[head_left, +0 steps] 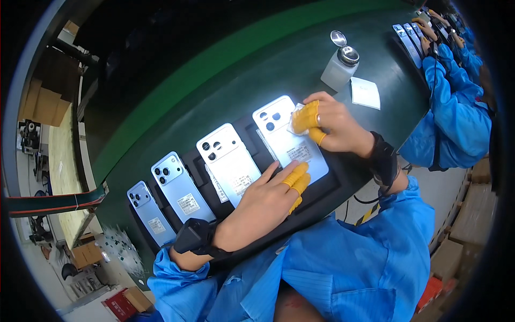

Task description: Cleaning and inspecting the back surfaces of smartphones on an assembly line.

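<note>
A row of light-blue smartphones lies back side up in a black tray [249,140]. My right hand [333,124], in yellow finger cots, pinches a folded white wipe [294,124] against the rightmost smartphone [289,140], beside its camera bump. My left hand [271,194] reaches across the neighbouring smartphone [224,155]. Its stretched fingers, some in yellow cots, lie on the lower left part of the rightmost phone. Further left lie another smartphone [179,180] and a smaller-looking smartphone [149,208], each with a white label. Both wrists wear black straps with devices.
Behind the tray on the dark green table [214,91] stands a white dispenser bottle [339,70], its metal lid flipped up. A white paper pad [366,93] lies beside it. Co-workers in blue sleeves [450,91] handle phones at far right. Cardboard boxes [86,255] sit lower left.
</note>
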`<action>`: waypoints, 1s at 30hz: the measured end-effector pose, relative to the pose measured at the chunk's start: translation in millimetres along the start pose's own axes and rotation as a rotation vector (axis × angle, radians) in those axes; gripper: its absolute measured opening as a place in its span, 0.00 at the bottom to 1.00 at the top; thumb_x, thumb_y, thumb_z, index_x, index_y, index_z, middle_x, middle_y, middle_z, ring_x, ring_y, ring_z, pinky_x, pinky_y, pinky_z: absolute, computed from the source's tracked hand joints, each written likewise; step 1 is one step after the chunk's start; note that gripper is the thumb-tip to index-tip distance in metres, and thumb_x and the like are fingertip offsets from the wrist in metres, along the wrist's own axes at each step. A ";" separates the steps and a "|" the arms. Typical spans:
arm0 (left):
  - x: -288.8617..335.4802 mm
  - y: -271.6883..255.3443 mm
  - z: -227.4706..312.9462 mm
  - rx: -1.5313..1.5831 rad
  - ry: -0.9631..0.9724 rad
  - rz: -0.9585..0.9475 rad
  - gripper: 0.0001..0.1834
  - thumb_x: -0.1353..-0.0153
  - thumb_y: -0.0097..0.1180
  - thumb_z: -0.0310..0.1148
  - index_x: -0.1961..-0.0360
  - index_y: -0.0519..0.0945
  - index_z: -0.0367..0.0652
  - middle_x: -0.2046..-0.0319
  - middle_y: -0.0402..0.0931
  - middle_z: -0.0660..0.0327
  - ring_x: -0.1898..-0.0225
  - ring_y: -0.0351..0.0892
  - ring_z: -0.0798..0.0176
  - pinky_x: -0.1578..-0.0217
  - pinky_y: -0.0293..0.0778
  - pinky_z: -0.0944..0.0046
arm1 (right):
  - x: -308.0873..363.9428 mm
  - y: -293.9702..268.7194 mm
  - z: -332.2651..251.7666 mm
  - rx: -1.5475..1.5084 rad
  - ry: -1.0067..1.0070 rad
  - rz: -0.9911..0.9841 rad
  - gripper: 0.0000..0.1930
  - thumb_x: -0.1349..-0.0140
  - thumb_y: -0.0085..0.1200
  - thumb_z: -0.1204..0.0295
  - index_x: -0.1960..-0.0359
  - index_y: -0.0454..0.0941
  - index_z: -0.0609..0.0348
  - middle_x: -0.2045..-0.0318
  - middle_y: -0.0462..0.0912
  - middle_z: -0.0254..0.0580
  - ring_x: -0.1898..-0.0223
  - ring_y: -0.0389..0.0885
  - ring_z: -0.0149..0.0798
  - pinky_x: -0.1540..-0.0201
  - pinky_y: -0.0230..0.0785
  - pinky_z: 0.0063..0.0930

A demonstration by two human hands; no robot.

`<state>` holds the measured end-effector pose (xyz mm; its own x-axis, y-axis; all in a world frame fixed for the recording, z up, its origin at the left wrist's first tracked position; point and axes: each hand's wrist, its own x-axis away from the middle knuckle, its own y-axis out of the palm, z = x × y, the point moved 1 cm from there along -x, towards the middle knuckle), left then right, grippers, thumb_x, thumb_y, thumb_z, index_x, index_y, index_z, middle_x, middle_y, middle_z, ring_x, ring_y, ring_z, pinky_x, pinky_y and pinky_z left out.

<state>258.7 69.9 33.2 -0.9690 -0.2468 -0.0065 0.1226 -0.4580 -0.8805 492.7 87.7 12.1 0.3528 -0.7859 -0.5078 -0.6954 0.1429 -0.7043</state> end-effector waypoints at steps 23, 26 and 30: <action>-1.2 1.2 -0.9 0.027 -0.004 0.033 0.12 0.42 0.54 0.29 0.60 0.80 0.32 0.59 0.79 0.49 0.37 0.64 0.55 0.33 0.50 0.50 | -34.6 28.1 12.8 0.008 -0.196 0.167 0.09 0.51 0.57 0.80 0.66 0.81 0.63 0.67 0.83 0.46 0.61 0.80 0.46 0.41 0.65 0.42; -0.1 3.6 -2.4 0.038 0.006 0.044 0.13 0.42 0.54 0.29 0.59 0.80 0.32 0.59 0.79 0.48 0.37 0.65 0.55 0.33 0.50 0.50 | -35.0 29.9 9.1 -0.046 -0.224 -0.096 0.06 0.53 0.56 0.82 0.72 0.82 0.63 0.73 0.83 0.45 0.66 0.82 0.40 0.37 0.61 0.45; 0.4 1.6 0.0 0.004 0.007 0.029 0.15 0.41 0.54 0.30 0.56 0.79 0.31 0.58 0.79 0.48 0.37 0.64 0.55 0.33 0.51 0.50 | -21.7 8.2 28.9 -0.028 -0.165 0.093 0.09 0.53 0.51 0.84 0.72 0.83 0.63 0.73 0.84 0.43 0.69 0.81 0.38 0.36 0.59 0.48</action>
<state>258.5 69.0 31.8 -0.9666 -0.2539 -0.0358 0.1517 -0.4538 -0.8781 497.4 123.3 3.0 0.3826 -0.6607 -0.6459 -0.7460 0.1916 -0.6378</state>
